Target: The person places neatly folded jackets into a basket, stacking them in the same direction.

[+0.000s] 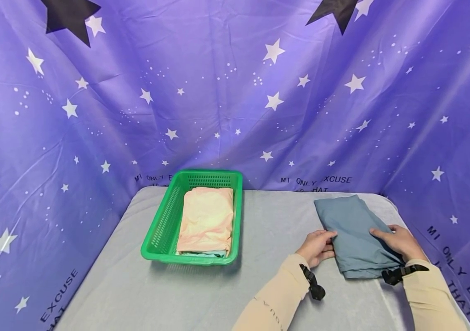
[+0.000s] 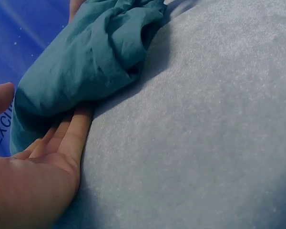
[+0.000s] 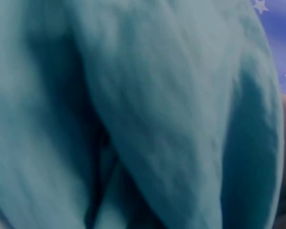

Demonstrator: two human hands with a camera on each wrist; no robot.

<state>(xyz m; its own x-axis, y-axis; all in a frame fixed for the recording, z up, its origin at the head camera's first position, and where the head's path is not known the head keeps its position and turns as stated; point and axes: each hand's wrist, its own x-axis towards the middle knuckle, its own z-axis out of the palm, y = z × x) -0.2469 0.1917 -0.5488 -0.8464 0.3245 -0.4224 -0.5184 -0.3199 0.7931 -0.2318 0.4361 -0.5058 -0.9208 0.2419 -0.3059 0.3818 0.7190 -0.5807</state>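
A folded blue-grey cloth garment (image 1: pixel 354 234) lies at the right of the bed-like surface, its near edge showing several layers. My left hand (image 1: pixel 318 246) holds its left edge, thumb at the top side and fingers tucked beneath. In the left wrist view the left fingers (image 2: pixel 76 133) run under the bunched fabric (image 2: pixel 95 62). On the other side, my right hand (image 1: pixel 400 241) grips the right edge with its thumb lying on top; its other fingers are mostly hidden by the cloth. Teal folds (image 3: pixel 157 105) fill the right wrist view.
A green plastic basket (image 1: pixel 145 250) stands left of centre, with a folded peach garment (image 1: pixel 206 218) on top of a light teal one (image 1: pixel 210 253). Grey plush fabric (image 1: pixel 276 216) covers the surface. Purple star-printed curtains (image 1: pixel 226 92) enclose the back and both sides.
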